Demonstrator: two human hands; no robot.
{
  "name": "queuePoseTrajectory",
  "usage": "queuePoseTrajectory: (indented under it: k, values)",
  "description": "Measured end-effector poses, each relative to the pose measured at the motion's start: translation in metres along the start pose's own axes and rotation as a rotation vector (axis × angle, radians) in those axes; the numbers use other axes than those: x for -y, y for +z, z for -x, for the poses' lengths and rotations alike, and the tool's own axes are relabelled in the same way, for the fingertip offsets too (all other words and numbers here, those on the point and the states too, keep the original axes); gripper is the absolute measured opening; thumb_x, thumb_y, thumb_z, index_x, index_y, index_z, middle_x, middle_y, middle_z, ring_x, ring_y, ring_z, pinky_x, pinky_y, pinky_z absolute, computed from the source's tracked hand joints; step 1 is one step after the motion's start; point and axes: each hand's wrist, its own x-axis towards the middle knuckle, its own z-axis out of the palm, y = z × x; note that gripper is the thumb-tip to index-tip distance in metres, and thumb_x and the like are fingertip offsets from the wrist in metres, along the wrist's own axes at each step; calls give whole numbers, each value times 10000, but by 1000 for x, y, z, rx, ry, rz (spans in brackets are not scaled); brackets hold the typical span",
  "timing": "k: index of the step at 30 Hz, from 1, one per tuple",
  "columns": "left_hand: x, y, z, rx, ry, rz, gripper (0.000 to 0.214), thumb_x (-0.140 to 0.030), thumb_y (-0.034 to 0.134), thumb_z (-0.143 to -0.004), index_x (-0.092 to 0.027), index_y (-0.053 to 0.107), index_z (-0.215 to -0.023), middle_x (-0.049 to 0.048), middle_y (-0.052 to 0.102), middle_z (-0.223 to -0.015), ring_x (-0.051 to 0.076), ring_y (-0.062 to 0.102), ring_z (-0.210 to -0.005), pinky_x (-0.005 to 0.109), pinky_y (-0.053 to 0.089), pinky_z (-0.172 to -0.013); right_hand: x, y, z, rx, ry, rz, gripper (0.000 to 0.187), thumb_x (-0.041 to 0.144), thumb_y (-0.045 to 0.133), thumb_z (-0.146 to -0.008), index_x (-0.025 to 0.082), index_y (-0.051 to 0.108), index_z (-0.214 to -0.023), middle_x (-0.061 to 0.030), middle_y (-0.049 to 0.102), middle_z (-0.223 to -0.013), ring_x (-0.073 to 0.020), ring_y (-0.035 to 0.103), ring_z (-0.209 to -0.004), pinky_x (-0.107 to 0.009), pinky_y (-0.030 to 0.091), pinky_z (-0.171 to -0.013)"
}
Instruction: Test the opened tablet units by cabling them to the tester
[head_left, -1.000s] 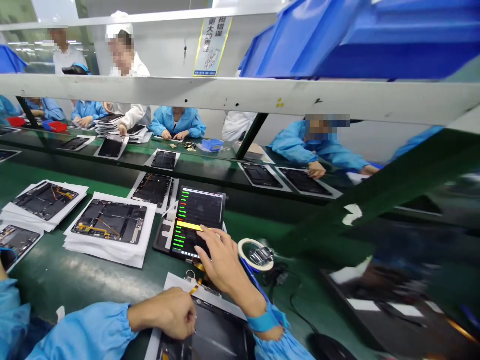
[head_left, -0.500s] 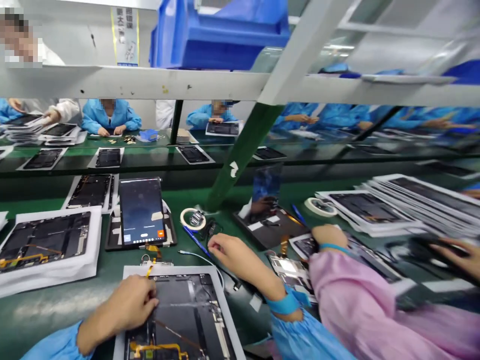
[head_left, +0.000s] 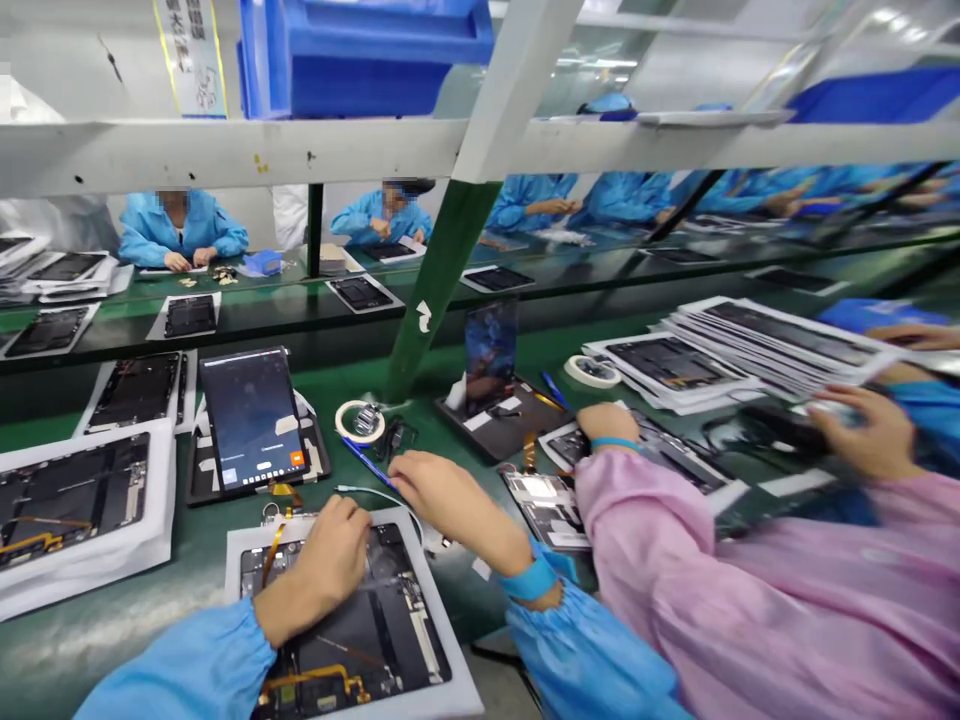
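An opened tablet chassis (head_left: 375, 640) lies in a white tray (head_left: 457, 680) right in front of me, its black inside and a yellow flex cable (head_left: 315, 682) showing. My left hand (head_left: 334, 555) rests on the chassis's upper part with its fingers curled down; what is under them is hidden. My right hand (head_left: 442, 495) lies just off the tray's upper right corner, fingers stretched out to the left over a thin white cable (head_left: 360, 490). Both my sleeves are blue.
A tablet with a lit screen (head_left: 251, 415) leans behind the tray, beside a tape roll (head_left: 360, 420) and a blue pen (head_left: 367, 462). A co-worker's pink sleeve (head_left: 675, 560) crowds my right. Another open chassis (head_left: 71, 495) lies left; stacked tablets (head_left: 750, 345) sit at the right.
My view swung right, then steadied. My right hand left the lit screen and came down beside the tray. My left hand slid up over the chassis top. The screen's list went away.
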Motion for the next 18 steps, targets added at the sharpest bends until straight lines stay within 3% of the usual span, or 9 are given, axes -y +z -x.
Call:
queuePoseTrajectory:
  k: [4,7,13,18]
  values:
    - [16,17,-6,-63,35,66,265,-159,415,-1000,-136,675,-956,92,641,-999,207,564,-983,346,507,-889,-19,1,27,73,87,26,183,194,493,-1005,185,655,-921,-53,679,-933,-189,630,-878,-284,372,-729]
    - [22,23,-8,-85,38,79,251,-181,438,-1001,-142,676,-930,82,648,-962,192,566,-928,331,501,-861,-19,10,31,95,96,29,180,191,507,-998,176,655,-897,-58,687,-927,-192,640,-866,-285,366,-711]
    - [23,23,-7,-12,50,54,300,-188,411,-1000,-141,707,-984,104,653,-1020,197,573,-968,353,508,-918,12,28,-10,46,-91,12,179,201,475,-1022,184,653,-999,-61,668,-1015,-195,624,-966,-281,417,-789]
    - [21,22,-5,25,56,52,310,-155,399,-984,-156,704,-1041,119,641,-1079,201,573,-1037,360,503,-976,31,42,-40,51,-237,55,166,26,538,-898,125,659,-952,-143,658,-1013,-254,601,-991,-333,453,-828]
